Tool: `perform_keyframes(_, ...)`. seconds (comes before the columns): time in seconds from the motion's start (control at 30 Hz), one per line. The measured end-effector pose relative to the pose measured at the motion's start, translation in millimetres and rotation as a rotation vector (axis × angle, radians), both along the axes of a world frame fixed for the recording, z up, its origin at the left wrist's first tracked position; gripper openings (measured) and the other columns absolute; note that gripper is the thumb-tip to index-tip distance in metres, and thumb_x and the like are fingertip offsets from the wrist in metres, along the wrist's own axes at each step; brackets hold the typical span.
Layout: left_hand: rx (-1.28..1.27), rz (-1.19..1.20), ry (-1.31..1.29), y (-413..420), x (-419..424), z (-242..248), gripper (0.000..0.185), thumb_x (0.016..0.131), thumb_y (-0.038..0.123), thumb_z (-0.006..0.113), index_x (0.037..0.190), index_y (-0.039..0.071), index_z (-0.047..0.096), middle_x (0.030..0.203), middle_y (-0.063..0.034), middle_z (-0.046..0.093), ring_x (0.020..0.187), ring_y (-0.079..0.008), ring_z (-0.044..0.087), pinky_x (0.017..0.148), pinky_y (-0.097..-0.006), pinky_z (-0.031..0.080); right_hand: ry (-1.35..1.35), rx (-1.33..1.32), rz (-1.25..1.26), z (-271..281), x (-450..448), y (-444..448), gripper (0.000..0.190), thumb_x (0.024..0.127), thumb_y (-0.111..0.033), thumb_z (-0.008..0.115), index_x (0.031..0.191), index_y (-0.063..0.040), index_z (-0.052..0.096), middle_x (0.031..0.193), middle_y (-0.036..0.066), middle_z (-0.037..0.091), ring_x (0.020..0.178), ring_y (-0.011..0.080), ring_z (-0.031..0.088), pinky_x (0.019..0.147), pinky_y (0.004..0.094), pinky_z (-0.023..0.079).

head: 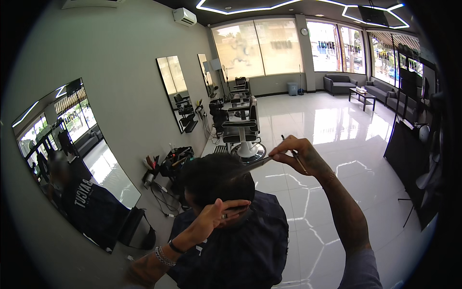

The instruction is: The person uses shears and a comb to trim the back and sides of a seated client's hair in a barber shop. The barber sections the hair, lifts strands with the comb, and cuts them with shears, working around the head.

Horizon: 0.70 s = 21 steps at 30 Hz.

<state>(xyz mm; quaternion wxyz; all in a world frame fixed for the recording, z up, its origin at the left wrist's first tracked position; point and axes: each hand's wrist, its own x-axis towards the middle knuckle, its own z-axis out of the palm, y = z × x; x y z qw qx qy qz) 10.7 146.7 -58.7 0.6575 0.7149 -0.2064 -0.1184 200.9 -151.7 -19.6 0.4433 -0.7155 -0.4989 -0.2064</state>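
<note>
A seated person with dark hair [216,177] is draped in a dark barber's cape [252,245]. My left hand [220,216] lies against the side of the head near the ear, fingers extended and thumb raised; it holds no tool that I can see. On the other side of the head, my right hand [294,153] grips a comb [258,164] whose far part meets the hair. A slim metal tool, apparently haircutting scissors [300,162], also sits between the right hand's fingers, partly hidden by them.
A wall mirror [108,173] stands at the left. Beyond the head are a black tool tray [178,155], a holder with several tools [149,168] and hanging cables. Barber chairs [240,126] line the wall. A black panel [406,162] with a stand is at the right.
</note>
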Motion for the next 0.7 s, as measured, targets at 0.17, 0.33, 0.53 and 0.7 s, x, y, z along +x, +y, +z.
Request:
perform_keyframes(0.17, 0.058, 0.056, -0.047, -4.0, -6.0, -4.4, 0.105, 0.107, 0.078, 0.02, 0.158, -0.011, 0.044, 0.162, -0.0252, 0.05, 0.156, -0.0357, 0.043, 0.13, -0.0491, 0.031, 0.018, -0.072, 0.16, -9.7, 27.5, 22.4, 0.017, 0.094, -0.023, 0.086, 0.109, -0.015, 0.085, 0.098, 0.005, 0.082, 0.092, 0.0182, 0.068, 0.089, 0.0381, 0.052)
perform_keyframes(0.33, 0.127, 0.105, -0.102, -7.4, -12.3, -7.4, 0.106, 0.105, 0.08, 0.031, 0.158, -0.011, 0.043, 0.16, -0.0279, 0.052, 0.154, -0.0362, 0.047, 0.127, -0.0483, 0.035, 0.093, -0.091, 0.131, -54.2, 18.9, 15.9, 0.015, 0.093, -0.022, 0.087, 0.107, -0.016, 0.086, 0.098, 0.001, 0.082, 0.09, 0.0171, 0.067, 0.09, 0.0358, 0.052)
perform_keyframes(0.53, 0.111, 0.121, -0.068, -3.7, -21.1, -4.8, 0.114, 0.098, 0.088, 0.035, 0.17, 0.0, 0.022, 0.158, -0.0332, 0.052, 0.145, -0.0416, 0.057, 0.12, -0.0502, 0.045, 0.364, -0.099, 0.208, -81.7, 1.0, 4.8, 0.016, 0.097, -0.017, 0.084, 0.112, -0.011, 0.084, 0.1, 0.005, 0.082, 0.095, 0.0153, 0.07, 0.092, 0.0351, 0.056)
perform_keyframes(0.7, -0.07, -0.06, 0.079, -0.8, -4.2, 12.7, 0.119, 0.093, 0.095, 0.026, 0.175, 0.011, 0.007, 0.163, -0.0345, 0.044, 0.143, -0.0461, 0.057, 0.116, -0.052, 0.049, 0.42, -0.177, 0.214, -60.3, -1.9, -8.8, 0.02, 0.099, -0.016, 0.081, 0.116, -0.006, 0.082, 0.101, 0.009, 0.082, 0.096, 0.0151, 0.076, 0.089, 0.0334, 0.061)
